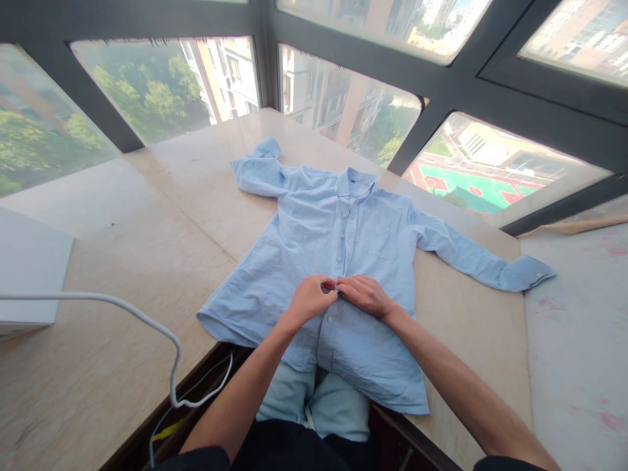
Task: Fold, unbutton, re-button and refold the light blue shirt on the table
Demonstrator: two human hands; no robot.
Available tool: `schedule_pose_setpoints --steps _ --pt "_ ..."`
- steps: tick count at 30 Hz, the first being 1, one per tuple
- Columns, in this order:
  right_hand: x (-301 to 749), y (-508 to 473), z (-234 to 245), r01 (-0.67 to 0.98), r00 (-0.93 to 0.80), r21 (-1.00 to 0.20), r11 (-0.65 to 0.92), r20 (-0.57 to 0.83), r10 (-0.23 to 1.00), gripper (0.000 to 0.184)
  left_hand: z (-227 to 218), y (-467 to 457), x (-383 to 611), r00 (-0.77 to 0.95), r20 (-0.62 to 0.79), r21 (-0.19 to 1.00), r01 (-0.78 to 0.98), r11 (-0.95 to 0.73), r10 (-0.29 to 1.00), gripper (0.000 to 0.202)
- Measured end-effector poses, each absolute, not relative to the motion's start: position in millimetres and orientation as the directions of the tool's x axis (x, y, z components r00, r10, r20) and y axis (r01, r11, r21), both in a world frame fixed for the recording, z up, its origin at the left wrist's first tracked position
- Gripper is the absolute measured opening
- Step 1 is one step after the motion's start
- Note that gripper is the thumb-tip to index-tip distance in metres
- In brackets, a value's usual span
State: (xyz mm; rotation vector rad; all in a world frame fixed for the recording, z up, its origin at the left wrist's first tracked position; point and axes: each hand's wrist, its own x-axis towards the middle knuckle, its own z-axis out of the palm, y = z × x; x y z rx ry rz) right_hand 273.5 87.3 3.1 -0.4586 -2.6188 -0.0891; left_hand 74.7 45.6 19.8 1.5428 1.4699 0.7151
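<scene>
A light blue button-up shirt [314, 226] lies front side up on the stone-look ledge, its collar towards the windows and its sleeves spread to both sides. Both my hands meet at the lower part of its button placket. My left hand [314, 294] pinches the placket edge between thumb and fingers. From the other side, my right hand [363, 293] has its fingers closed on the same spot of the shirt front. The fingertips cover whichever button is there. Pale buttons show above the hands, and one more [330, 319] shows below them.
A white cable [132, 314] loops across the left side in front of a white box [34, 261]. Dark-framed windows [267, 72] border the far side of the ledge [147, 242]. At the right lies a pale flowered surface [579, 340]. An open drawer-like gap [196, 386] runs along the near edge.
</scene>
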Motion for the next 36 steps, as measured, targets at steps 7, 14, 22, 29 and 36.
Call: schedule_pose_setpoints --steps 7,14,22,29,36 --pt "271.6 90.1 0.9 0.308 -0.841 -0.128 0.943 0.427 0.332 0.022 34.7 34.3 82.3 0.123 -0.105 0.743 0.669 -0.005 0.987 0.027" --pt "268.4 91.5 -1.4 0.309 -0.821 -0.231 0.923 0.424 0.381 0.017 27.9 30.6 84.8 0.124 -0.084 0.657 0.753 -0.038 0.989 0.023" --pt "267.0 94.3 0.8 0.37 -0.813 -0.26 0.892 0.374 0.446 0.016 22.5 28.4 89.2 0.055 -0.055 0.611 0.792 -0.01 0.997 0.019" --pt "267.7 96.1 6.9 0.381 -0.825 -0.309 0.871 0.312 0.472 0.016 8.9 24.1 99.8 -0.029 0.011 0.543 0.839 0.019 1.0 0.022" --pt "266.5 98.8 7.2 0.39 -0.843 -0.279 0.878 0.276 0.462 0.017 2.5 24.7 98.7 -0.006 0.022 0.499 0.867 -0.005 1.0 0.023"
